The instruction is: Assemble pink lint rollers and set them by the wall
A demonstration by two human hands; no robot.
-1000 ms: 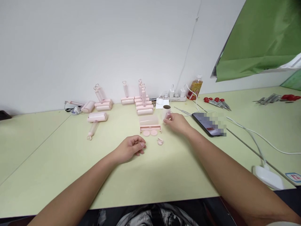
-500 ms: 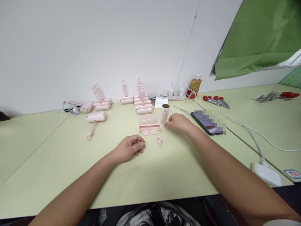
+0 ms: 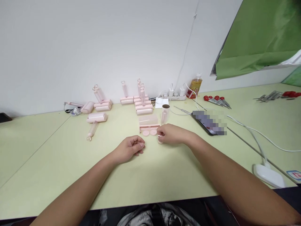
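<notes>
My right hand (image 3: 172, 134) has its fingers pinched on a small pink plastic piece (image 3: 160, 140), most of which is hidden behind them. Just beyond it lie two round pink caps (image 3: 150, 132), a pink roller frame (image 3: 146, 127) and a curved translucent cover (image 3: 148, 119). A clear pink handle tube (image 3: 164, 116) stands upright in front of a white paper roll (image 3: 166, 108). To the left, my left hand (image 3: 130, 149) rests on its side on the table, fingers loosely curled and apart, holding nothing.
Several assembled pink lint rollers (image 3: 144, 110) stand along the wall, and one lint roller (image 3: 96, 118) lies at left. On the right are a phone (image 3: 208, 124), red-handled tools (image 3: 216, 100), a drink bottle (image 3: 194, 86), white cables and a charger (image 3: 269, 175).
My right hand has moved from beside the handle tube toward me and slightly left, and its fingers now pinch the small pink piece. My left hand has stayed still.
</notes>
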